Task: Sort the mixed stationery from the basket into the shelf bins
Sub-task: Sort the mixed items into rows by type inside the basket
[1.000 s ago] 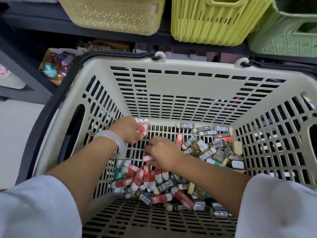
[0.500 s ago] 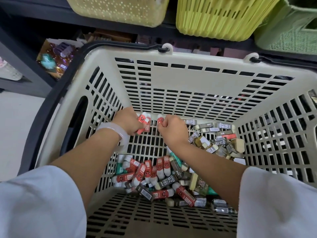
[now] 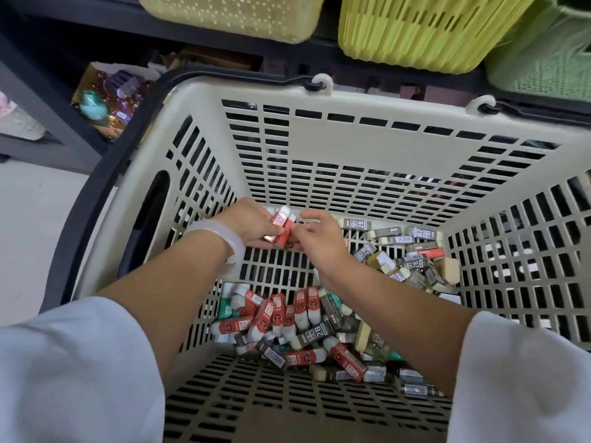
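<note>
Shelf bins (image 3: 425, 30) hung at twelve o'clock above the basket (image 3: 351, 123). Left hand (image 3: 252, 225) clenched a red eraser bundle (image 3: 281, 228) while right hand (image 3: 316, 233) pinched another against it; gathering seemed underway, calling next for lifting them binward.

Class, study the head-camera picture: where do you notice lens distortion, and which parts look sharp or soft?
Head view: wide-angle bending curves the basket rim and shelf bins; the red erasers between left hand and right hand look fairly sharp; the sleeves at the corners are soft; lighting is even, no harsh glare.
</note>
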The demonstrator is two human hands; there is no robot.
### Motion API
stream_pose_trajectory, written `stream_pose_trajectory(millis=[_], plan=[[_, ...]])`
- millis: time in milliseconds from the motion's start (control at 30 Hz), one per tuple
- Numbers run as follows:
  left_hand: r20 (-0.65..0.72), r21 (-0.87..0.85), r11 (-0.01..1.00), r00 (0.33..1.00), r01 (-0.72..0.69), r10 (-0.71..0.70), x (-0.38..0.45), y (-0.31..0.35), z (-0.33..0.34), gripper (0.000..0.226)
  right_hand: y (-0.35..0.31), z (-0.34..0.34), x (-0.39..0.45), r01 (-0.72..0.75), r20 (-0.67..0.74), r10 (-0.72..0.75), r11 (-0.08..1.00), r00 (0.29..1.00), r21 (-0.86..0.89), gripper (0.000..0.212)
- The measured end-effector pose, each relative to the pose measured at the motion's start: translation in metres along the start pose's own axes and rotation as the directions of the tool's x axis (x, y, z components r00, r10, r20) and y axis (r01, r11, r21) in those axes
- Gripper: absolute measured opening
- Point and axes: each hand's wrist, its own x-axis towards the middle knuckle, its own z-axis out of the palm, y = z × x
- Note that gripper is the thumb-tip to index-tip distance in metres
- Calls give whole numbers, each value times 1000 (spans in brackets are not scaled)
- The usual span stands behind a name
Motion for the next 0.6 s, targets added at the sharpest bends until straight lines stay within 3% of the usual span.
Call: stream_pose_trajectory(millis=[167, 267, 333, 433, 600], plan=[[13, -32, 999, 999, -29, 29, 0, 1, 2, 12, -1, -7, 3, -13, 8, 13, 999, 1000, 41, 12], [28, 103, 995, 1000, -7, 4, 3, -1, 0, 6, 1, -13, 11, 7, -145, -18, 997, 989, -76, 12], [54, 232, 972, 998, 19, -32, 6, -6, -2, 16, 4, -13, 17, 7, -231, -40, 990, 972, -143, 9], [153, 408, 911, 988, -56, -8, 7, -10, 1, 26, 7, -6, 22, 6, -274, -86, 960, 958, -279, 7], [232, 391, 918, 972, -65, -30, 5, -10, 4, 14, 6, -10, 22, -1, -246, -89, 938, 965, -346, 16]])
